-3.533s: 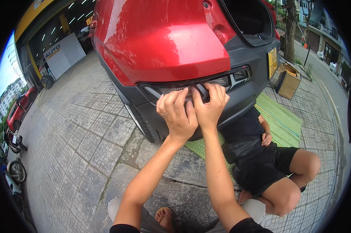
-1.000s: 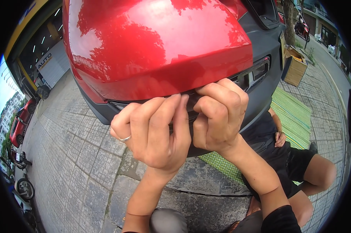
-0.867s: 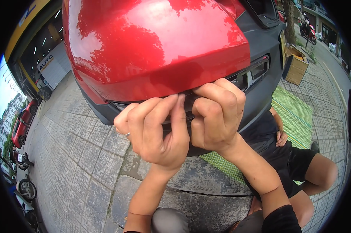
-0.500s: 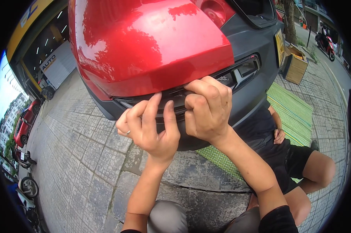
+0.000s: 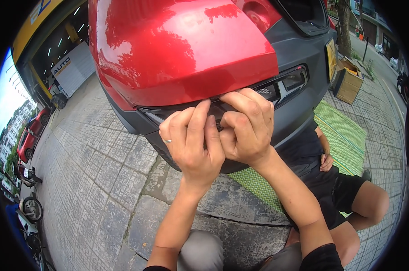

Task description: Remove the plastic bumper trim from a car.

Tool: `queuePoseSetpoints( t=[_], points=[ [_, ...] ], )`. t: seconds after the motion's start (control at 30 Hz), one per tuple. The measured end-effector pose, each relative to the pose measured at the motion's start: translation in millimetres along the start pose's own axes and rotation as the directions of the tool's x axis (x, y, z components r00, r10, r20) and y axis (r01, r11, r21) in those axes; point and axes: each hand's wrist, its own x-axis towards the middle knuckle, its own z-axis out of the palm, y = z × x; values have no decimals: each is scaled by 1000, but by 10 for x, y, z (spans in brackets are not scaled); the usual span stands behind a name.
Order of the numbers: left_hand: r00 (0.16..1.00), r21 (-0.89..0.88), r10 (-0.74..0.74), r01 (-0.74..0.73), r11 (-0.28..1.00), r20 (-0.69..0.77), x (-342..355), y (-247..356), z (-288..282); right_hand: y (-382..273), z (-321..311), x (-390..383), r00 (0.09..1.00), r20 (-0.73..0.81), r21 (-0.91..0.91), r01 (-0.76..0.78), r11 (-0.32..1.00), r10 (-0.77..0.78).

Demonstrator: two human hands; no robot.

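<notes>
- Against half a second ago, the left hand sits nearer the right hand, and the gap between its thumb and forefinger has narrowed.
- The motorcycle on the road has travelled from beside the box to the far right rim of the view.
- The right hand has much the same curled shape as in that frame; 3.5 seconds ago its forefinger and thumb were stretched further apart.
- Lettering shows on the white board by the garage and on the yellow signboard above it; the yellow plate on the car is seen too edge-on to make out.
- The lamp unit is set in the dark grey bumper, directly below the red body panel; it is long and narrow, black-framed, with a clear lens and silver-grey trim, its middle covered by the hands.
- The left forefinger reaches the unit's upper edge, with the thumb bent close below it; whether they pinch anything, I cannot tell.
- The right fingers are bent, the forefinger at that same upper edge and the others folded toward the palm; their grip cannot be told.
- A ring is on the left hand.
</notes>
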Motion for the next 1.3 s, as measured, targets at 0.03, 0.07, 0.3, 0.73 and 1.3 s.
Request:
queuePoseSetpoints(
  t=[0.03, 0.07, 0.3, 0.73, 1.3],
  points=[
    [1000, -65, 3, -4, 998, -18, -7, -50, 30, -6, -1, 4, 1000, -2, 24, -7, 1000, 7],
    [999, -129, 4, -9, 992, -36, -14, -86, 46, -11, -1, 2, 1000, 2, 27, -7, 1000, 7],
    [997, 37, 54, -52, 998, -55, -28, -80, 36, 17, -12, 1, 1000, 13, 83, -6, 996, 5],
    [982, 66, 97, -109, 992, 164, -510, -353, 3, -32, -367, -422, 933, 356, -87, -30, 996, 59],
    [978, 281, 172, -199, 939, 118, -383, -283, -7, 74, -284, -200, 963, 268, -77, -22, 997, 41]
  ],
)
